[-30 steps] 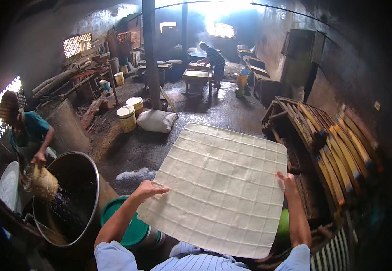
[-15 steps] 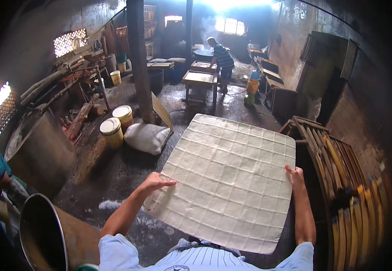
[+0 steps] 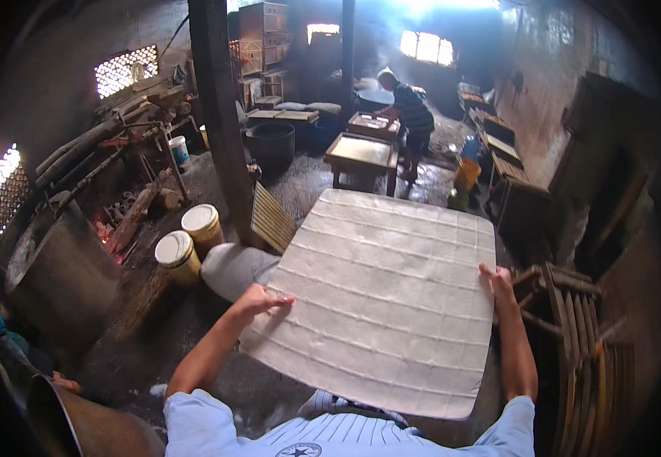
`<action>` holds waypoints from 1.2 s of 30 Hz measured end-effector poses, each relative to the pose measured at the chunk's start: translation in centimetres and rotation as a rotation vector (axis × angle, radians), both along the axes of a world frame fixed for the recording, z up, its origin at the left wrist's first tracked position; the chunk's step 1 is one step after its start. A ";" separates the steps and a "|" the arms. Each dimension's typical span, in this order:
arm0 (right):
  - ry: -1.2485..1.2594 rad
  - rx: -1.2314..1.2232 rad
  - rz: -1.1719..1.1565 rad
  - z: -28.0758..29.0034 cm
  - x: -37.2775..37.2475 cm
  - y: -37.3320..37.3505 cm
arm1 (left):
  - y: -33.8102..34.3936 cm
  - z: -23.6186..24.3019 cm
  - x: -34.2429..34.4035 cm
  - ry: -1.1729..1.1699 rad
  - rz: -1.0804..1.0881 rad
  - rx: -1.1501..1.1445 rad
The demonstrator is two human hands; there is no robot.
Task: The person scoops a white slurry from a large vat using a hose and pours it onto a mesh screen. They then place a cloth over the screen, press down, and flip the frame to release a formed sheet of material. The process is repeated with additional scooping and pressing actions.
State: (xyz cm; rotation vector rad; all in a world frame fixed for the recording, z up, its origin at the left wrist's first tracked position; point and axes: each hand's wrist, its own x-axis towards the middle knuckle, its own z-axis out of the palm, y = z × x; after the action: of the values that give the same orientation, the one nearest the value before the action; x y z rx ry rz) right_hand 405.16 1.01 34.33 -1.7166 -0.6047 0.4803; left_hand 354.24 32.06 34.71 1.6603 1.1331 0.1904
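Observation:
I hold a large square white slab (image 3: pixel 380 301), scored into a grid of squares, flat in front of my chest. My left hand (image 3: pixel 260 301) grips its left edge with fingers laid on top. At the right edge my right hand (image 3: pixel 498 282) clasps the slab. It tilts slightly away from me and hides the floor beneath.
A dark post (image 3: pixel 220 114) rises ahead on the left, with two yellow buckets (image 3: pixel 189 244) and a white sack (image 3: pixel 235 268) at its foot. A stack of wooden frames (image 3: pixel 582 335) stands on my right. A large metal vat (image 3: pixel 60 270) is at left. A person (image 3: pixel 410 114) works at low tables (image 3: pixel 361 152) farther back.
I have turned right and moved forward with the slab. The vat and the seated person at left slid out of view; the post and far tables are closer.

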 end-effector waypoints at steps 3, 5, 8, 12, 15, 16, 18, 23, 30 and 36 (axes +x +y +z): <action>-0.092 -0.068 -0.037 2.7 6.2 8.8 | 7.4 1.1 7.3 0.008 -0.027 -0.001; -0.113 -0.054 -0.030 5.5 12.8 13.9 | 12.8 2.0 13.1 -0.006 0.013 0.086; -0.042 -0.014 -0.008 4.1 15.2 17.9 | 16.8 1.4 15.4 -0.077 0.020 0.055; 0.048 -0.026 0.008 -1.7 18.2 21.5 | 22.0 -3.6 16.4 0.036 -0.010 -0.009; -0.110 0.024 0.084 5.9 36.0 40.0 | 37.2 0.1 32.8 -0.202 0.017 0.059; -0.114 -0.031 0.068 4.8 40.5 42.3 | 39.5 -1.3 36.8 -0.218 0.010 0.012; -0.113 0.030 0.108 3.9 43.7 49.3 | 45.0 -2.5 40.5 -0.164 0.048 -0.034; 0.009 -0.027 0.165 1.1 46.7 62.0 | 52.7 -2.4 43.3 -0.120 0.159 -0.142; 0.148 -0.052 0.275 0.5 57.3 85.7 | 70.6 -3.9 52.7 -0.179 0.299 -0.135; 0.187 -0.063 0.268 -6.3 65.3 102.9 | 84.2 -9.7 60.2 -0.145 0.318 -0.038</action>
State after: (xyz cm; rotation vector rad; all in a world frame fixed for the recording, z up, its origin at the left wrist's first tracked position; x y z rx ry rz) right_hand 470.48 103.89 28.03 -1.6341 -0.6927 0.8475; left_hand 414.41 116.21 24.98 1.4019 1.2758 0.4810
